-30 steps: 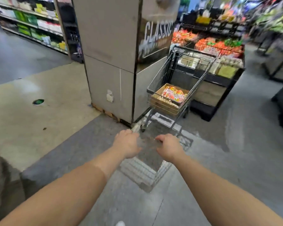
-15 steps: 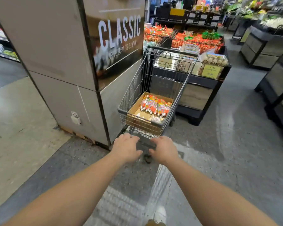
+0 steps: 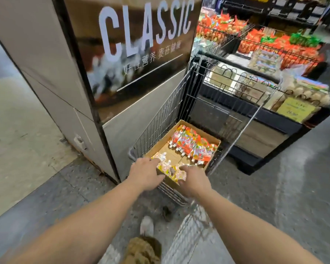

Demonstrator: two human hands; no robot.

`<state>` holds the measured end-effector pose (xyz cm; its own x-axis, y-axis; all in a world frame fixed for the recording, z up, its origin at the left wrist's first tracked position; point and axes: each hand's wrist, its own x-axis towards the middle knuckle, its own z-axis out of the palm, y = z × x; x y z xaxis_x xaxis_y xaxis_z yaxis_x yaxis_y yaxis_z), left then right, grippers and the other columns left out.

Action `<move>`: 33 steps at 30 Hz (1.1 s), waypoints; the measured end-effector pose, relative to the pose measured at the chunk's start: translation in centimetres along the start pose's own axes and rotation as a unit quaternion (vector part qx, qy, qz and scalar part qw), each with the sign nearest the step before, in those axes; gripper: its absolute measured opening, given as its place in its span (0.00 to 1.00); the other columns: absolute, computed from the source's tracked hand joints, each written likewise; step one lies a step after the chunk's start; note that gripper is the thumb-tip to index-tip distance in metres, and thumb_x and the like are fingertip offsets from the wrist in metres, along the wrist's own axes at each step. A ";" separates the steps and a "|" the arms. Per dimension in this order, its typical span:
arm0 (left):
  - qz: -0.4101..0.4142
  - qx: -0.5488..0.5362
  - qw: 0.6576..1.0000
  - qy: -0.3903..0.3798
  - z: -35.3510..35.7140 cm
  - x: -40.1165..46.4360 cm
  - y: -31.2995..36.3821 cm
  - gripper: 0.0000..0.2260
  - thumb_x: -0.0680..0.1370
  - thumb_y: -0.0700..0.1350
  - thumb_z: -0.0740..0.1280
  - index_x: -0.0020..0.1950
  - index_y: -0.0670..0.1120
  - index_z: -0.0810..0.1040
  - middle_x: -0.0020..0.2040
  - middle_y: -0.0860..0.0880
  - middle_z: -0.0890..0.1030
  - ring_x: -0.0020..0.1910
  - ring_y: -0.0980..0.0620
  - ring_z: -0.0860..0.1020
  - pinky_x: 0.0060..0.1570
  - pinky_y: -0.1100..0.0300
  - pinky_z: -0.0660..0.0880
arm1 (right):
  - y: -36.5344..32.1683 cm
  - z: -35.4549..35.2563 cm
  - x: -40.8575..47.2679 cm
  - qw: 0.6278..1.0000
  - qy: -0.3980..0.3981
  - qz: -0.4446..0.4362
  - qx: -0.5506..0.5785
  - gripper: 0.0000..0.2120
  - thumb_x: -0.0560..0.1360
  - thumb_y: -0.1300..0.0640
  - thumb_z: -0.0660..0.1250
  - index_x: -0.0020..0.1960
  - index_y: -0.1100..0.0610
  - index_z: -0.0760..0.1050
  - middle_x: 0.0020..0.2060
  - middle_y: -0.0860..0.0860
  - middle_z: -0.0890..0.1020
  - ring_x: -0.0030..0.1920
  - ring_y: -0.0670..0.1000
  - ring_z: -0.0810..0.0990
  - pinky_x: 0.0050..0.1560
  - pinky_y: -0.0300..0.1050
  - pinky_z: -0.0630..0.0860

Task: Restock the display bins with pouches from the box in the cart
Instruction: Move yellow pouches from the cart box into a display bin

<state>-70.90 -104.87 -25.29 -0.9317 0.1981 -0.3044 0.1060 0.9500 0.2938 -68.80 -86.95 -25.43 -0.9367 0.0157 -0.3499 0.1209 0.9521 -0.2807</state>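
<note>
A wire shopping cart (image 3: 161, 119) stands right in front of me beside a pillar. In it lies an open cardboard box (image 3: 171, 151) with orange spouted pouches (image 3: 191, 142) at its far end and yellow pouches (image 3: 169, 166) at its near end. My left hand (image 3: 146, 173) and my right hand (image 3: 194, 181) reach over the box's near edge, fingers stretched out onto the yellow pouches, one hand on each side of them. Wire display bins (image 3: 274, 41) with orange and green bags stand beyond the cart.
A big pillar with a "CLASSIC" poster (image 3: 141, 50) is close on the cart's left. A low black display stand (image 3: 255, 134) with egg packs (image 3: 305, 92) and a yellow price sign (image 3: 295, 109) blocks the front. Open grey floor lies to the right.
I have walked up with the cart to the display stand. Both hands have left the cart handle and moved forward onto the yellow pouches in the box.
</note>
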 end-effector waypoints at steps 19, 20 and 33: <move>-0.068 -0.090 0.967 -0.230 9.8 23.7 -2.3 0.34 0.74 0.60 0.68 0.76 0.52 0.62 0.73 0.45 0.67 0.71 0.41 0.64 0.70 0.47 0.64 | 10.5 6.3 25.6 0.967 -0.223 0.124 0.028 0.27 0.76 0.58 0.66 0.73 0.54 0.64 0.67 0.56 0.74 0.63 0.58 0.75 0.60 0.49 0.74; -0.075 -0.096 0.963 -0.241 10.8 24.2 -2.3 0.34 0.74 0.59 0.69 0.76 0.52 0.62 0.74 0.45 0.66 0.72 0.42 0.63 0.70 0.47 0.64 | 11.0 7.1 26.5 0.963 -0.234 0.131 0.026 0.27 0.76 0.58 0.66 0.73 0.54 0.64 0.66 0.57 0.74 0.63 0.58 0.75 0.60 0.50 0.75; -0.120 -0.067 0.933 -0.332 18.3 28.1 -0.4 0.36 0.71 0.59 0.72 0.76 0.53 0.63 0.71 0.46 0.69 0.70 0.43 0.68 0.66 0.48 0.70 | 13.7 12.1 31.3 0.951 -0.274 0.143 0.008 0.11 0.75 0.57 0.63 0.55 0.58 0.76 0.52 0.57 0.80 0.53 0.60 0.78 0.48 0.47 0.74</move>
<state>-90.75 -95.25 -50.53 -0.4982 0.1316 -0.8570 -0.1634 0.9565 0.2418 -92.45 -77.05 -51.00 -0.5535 0.1071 -0.8260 0.3542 0.9278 -0.1171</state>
